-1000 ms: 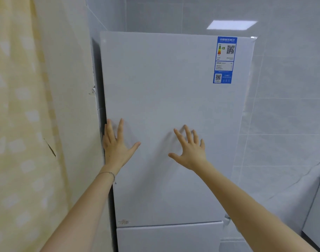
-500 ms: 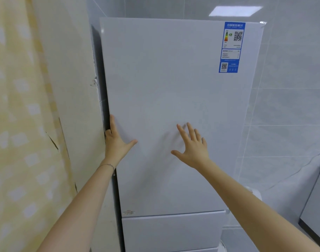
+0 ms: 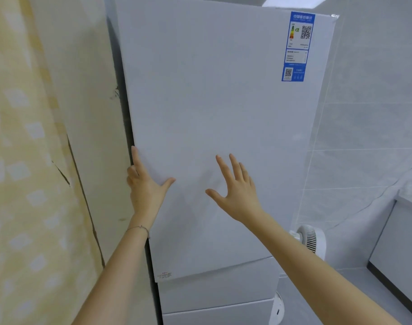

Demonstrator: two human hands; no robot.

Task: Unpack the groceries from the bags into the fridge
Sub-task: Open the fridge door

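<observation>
Head view: my left hand (image 3: 146,191) hooks its fingers round the left edge of the upper fridge door (image 3: 223,102), thumb spread on its face. My right hand (image 3: 237,193) is splayed at the panel and holds nothing. No grocery bags show. The wall (image 3: 90,137) sits close, so I judge my knuckles could get pinched against it, or my fingers could slip off the thin edge.

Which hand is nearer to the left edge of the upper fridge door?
Left. The left hand is at that edge of the upper fridge door, some fingers curled round it. The right hand is spread before the door's middle, further right.
</observation>
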